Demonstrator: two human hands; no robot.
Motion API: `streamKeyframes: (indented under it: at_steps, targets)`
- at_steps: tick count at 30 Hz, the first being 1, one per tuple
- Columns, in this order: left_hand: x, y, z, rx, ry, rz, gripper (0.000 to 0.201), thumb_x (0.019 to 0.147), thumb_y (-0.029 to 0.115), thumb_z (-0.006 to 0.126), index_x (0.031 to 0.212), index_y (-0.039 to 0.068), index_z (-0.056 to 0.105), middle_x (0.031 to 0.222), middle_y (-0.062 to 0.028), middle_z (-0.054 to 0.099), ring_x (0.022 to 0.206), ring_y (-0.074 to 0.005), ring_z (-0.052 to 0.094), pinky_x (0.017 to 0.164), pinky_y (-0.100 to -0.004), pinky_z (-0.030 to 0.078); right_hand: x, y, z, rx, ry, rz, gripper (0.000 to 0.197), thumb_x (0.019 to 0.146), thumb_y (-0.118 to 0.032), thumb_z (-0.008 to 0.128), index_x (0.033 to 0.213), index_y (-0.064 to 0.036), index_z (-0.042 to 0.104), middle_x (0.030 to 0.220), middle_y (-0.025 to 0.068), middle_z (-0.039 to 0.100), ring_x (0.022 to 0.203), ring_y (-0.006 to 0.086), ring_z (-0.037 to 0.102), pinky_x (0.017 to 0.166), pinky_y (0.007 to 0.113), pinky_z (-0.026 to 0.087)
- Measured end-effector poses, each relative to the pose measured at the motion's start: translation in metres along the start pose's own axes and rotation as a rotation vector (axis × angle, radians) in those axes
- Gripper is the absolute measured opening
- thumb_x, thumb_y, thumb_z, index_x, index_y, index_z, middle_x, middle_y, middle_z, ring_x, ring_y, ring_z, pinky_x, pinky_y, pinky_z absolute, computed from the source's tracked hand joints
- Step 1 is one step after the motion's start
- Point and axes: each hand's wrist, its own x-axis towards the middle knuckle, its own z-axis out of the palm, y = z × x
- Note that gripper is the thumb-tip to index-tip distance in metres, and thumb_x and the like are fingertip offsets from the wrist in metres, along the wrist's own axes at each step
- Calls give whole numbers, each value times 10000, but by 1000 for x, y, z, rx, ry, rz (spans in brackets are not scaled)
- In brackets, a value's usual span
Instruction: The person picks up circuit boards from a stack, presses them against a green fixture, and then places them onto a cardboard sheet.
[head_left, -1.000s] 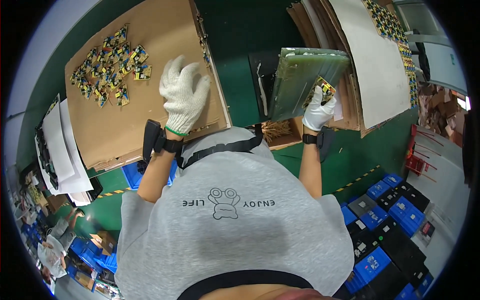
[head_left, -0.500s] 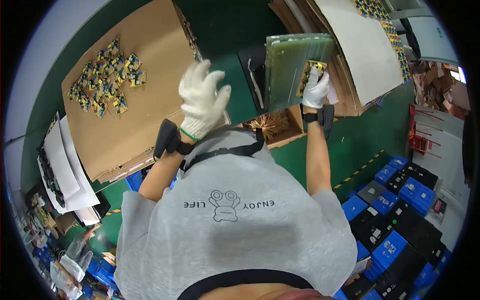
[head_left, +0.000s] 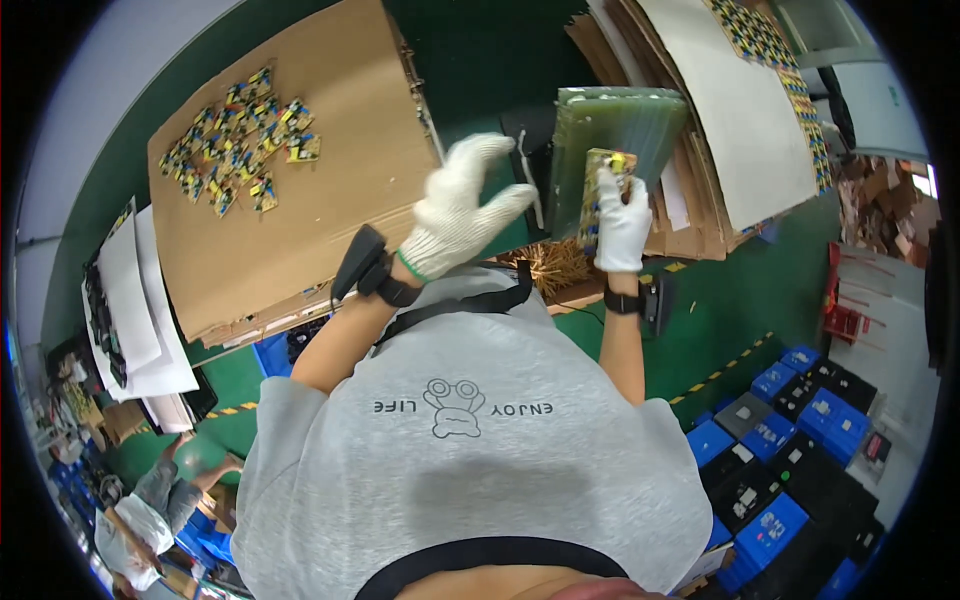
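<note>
In a white glove, my right hand [head_left: 622, 228] grips a strip of circuit board [head_left: 591, 200] with yellow and dark parts on it. The strip is tilted over a greenish, translucent stack of sheets [head_left: 577, 130]. My left hand [head_left: 462, 208], in a cream knit glove with a green cuff, holds nothing. Its fingers are apart, near the stack's left side and the right edge of a cardboard sheet [head_left: 330, 190]. On that sheet lies a loose pile of small circuit boards [head_left: 240, 130] with yellow and blue parts.
Below the stack sits a box of thin tan strips [head_left: 548, 266]. Cardboard layers with a white sheet [head_left: 740, 110] stand at right, rows of boards [head_left: 765, 45] along their far edge. Blue and black crates [head_left: 770, 515] fill the lower right. Another person [head_left: 135, 535] is at lower left.
My left hand has moved right toward the green stack, fingers still spread. My right hand has come nearer to me, bringing the circuit board strip, which shows more now.
</note>
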Motion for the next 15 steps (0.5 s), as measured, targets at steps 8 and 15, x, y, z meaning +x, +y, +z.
streamKeyframes:
  at_steps: [8, 15]
  targets:
    - [12, 27, -22, -515, -240, -529, 328, 903, 250, 621, 1116, 1, 615, 849, -34, 660, 660, -70, 624, 579, -212, 531, -19, -47, 29, 502, -564, 119, 483, 905, -262, 639, 1263, 11, 466, 953, 21, 603, 834, 81, 561, 762, 236, 481]
    - [2, 20, -37, -496, -145, -536, 385, 906, 302, 622, 1115, -21, 618, 828, -67, 664, 628, -84, 631, 549, -215, 534, -12, -57, 30, 253, -717, 129, 415, 932, -274, 606, 1242, -7, 537, 1053, 59, 627, 970, 107, 572, 875, 246, 448]
